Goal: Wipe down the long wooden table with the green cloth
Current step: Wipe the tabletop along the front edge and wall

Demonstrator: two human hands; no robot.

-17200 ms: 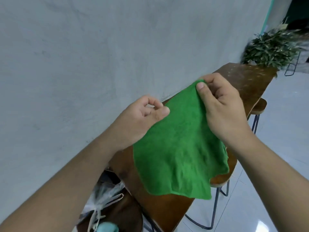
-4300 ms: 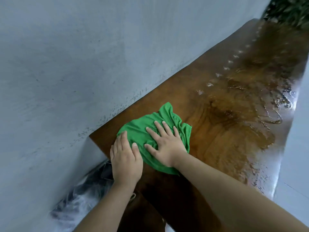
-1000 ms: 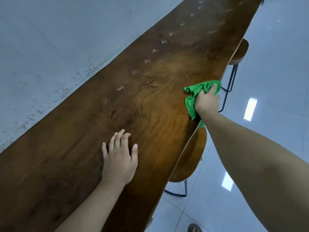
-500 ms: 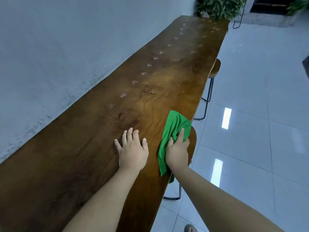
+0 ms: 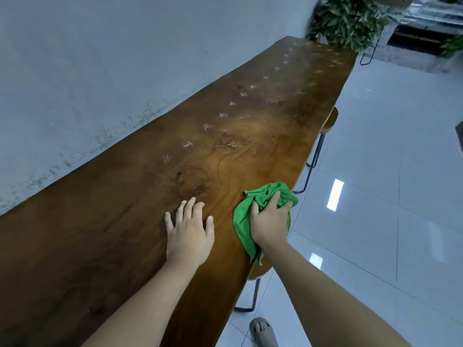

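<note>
green cloth [image 5: 253,212], bunched under our right hand [image 5: 269,221] at the long wooden table [image 5: 125,234]'s near edge, left hand [image 5: 189,231] flat and empty beside: we press evenly, sweeping toward the pale, possibly wet, spots [image 5: 231,103] farther along.

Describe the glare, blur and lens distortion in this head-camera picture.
Head view: bright rectangular light reflections on the glossy floor tiles; a softer sheen on the wooden table around the pale smudges; the plant at the far end is motion-blurred; wide-angle bending curves the wall line and stretches both forearms; the right hand and green cloth stay sharp.
</note>
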